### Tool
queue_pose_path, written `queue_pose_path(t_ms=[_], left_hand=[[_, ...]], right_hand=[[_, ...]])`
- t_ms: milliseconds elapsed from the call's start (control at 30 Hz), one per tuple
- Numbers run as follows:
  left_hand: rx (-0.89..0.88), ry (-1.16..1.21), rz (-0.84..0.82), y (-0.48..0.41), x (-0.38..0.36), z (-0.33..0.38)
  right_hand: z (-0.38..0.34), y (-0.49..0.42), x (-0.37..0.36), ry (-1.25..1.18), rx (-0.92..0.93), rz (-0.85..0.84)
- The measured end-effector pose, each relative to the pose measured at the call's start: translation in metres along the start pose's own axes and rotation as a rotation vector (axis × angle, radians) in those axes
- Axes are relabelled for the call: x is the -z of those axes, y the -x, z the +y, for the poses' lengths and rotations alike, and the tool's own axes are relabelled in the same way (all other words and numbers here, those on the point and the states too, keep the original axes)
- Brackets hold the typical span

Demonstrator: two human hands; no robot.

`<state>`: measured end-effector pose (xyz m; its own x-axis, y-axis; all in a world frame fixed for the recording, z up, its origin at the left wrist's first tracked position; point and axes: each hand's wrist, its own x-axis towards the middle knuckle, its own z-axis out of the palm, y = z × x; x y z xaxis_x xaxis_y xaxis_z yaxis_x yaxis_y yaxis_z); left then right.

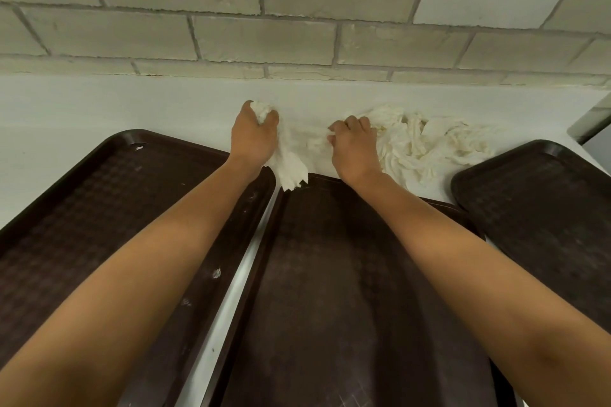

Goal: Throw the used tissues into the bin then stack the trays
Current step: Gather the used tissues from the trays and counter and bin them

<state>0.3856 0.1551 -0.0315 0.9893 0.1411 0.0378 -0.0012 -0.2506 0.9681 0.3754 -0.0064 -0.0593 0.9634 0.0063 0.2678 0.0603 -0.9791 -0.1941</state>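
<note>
The person is leaning over the white desk and gathering up the used tissues. The left hand is squeezing a wad of tissue with its fingers curled tight round it, and a loose end is hanging down onto the far edge of the middle tray. The right hand is pinching the near edge of the big pile of tissues, which is lying on the desk close to the brick wall, just past the right tray. I think the best way is scooping the pile into one ball, so no bits are dropping on the way to the bin. The tissues look soft and torn, so a hard tug may be ripping them. Little white scraps are sitting on the left tray, and I think they need picking off before stacking. No bin is showing from here.
</note>
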Motion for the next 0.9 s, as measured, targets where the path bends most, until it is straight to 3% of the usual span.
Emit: queue_pose_path(t_ms=[233,400,633,900], left_hand=[[-0.041,0.042,0.055,0.001,0.000,0.005],[-0.043,0.040,0.073,0.005,0.002,0.011],[-0.086,0.027,0.082,0.020,0.006,0.019],[-0.067,0.040,0.042,0.054,0.007,0.025]], right_hand=[[-0.011,-0.005,0.014,-0.297,-0.095,0.255],[-0.016,-0.002,0.030,-0.562,-0.144,0.179],[-0.010,0.012,0.039,-0.705,-0.254,0.267],[-0.012,0.045,0.057,-0.740,-0.240,0.219]])
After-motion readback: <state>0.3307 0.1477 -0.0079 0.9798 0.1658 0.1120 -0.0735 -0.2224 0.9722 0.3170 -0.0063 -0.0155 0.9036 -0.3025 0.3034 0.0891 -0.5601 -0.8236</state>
